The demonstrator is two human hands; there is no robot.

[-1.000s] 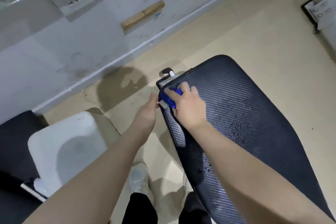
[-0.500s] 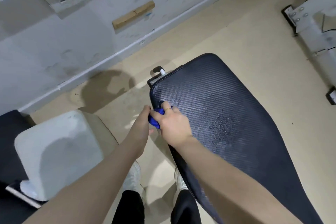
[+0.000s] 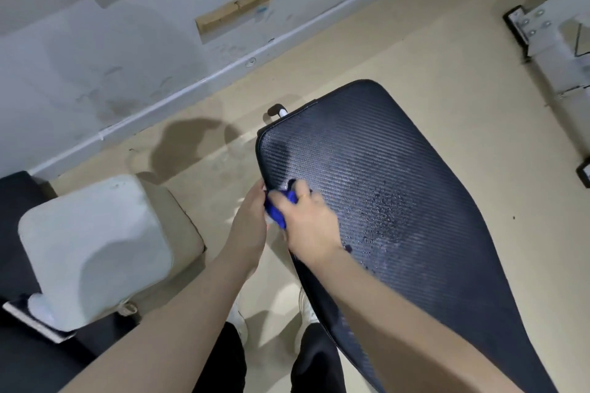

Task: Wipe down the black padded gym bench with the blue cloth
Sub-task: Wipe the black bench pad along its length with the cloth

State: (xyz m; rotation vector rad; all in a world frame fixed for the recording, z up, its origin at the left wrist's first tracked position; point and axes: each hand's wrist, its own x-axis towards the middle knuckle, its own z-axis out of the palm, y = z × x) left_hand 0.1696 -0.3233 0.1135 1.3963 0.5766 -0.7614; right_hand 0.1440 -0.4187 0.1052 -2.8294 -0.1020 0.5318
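A: One big item dominating here: the black padded bench [image 3: 399,175], angled across the tan floor [image 3: 415,51] with its far end near the wall [image 3: 127,41]. It's the task surface, so calling it the counter doesn't really fit.

B: Agreed. Next down in size?

A: A white padded block [image 3: 95,242] sitting to the left of the bench, well apart from the work. Not involved.

B: Hands?

A: Both are working at the bench's left edge. The right hand [image 3: 306,220] is lying on top of the pad, fingers [image 3: 300,193] curled around the blue cloth [image 3: 277,210] and pressing it onto the surface. The left hand [image 3: 252,217] is coming in from the side, touching the cloth at the edge. Probably it's steadying or regathering the bunched cloth so it's covering the rim, though I cannot tell how its fingers are lying; they're hidden behind the cloth.

B: Cloth location?

A: Wadded between both hands, right at the left rim.

B: Smallest?

A: Droplets [image 3: 383,210] beading mid-pad, just right of the right hand. That patch is looking unwiped, so I'm judging the job as partway.
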